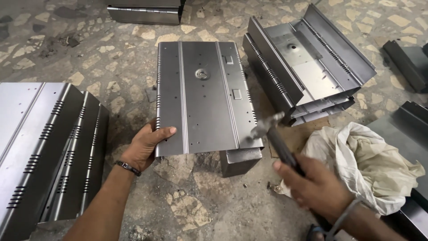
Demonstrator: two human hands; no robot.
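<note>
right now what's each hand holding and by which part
The left hand holds the grey sheet-metal panel by its near left corner. The right hand holds a hammer by the lower handle.

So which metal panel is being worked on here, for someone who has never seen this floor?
On the stone-chip floor, among stacks of grey bent sheet-metal panels, it is the single flat-topped panel in the middle. The left hand grips its near corner; unlike the stacked ones, it lies alone, round boss upward.

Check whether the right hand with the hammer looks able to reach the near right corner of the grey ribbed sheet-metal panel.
Probably yes: the right hand holds the hammer with its head beside that corner of the grey ribbed sheet-metal panel, nothing between. The left hand grips the opposite edge.
</note>
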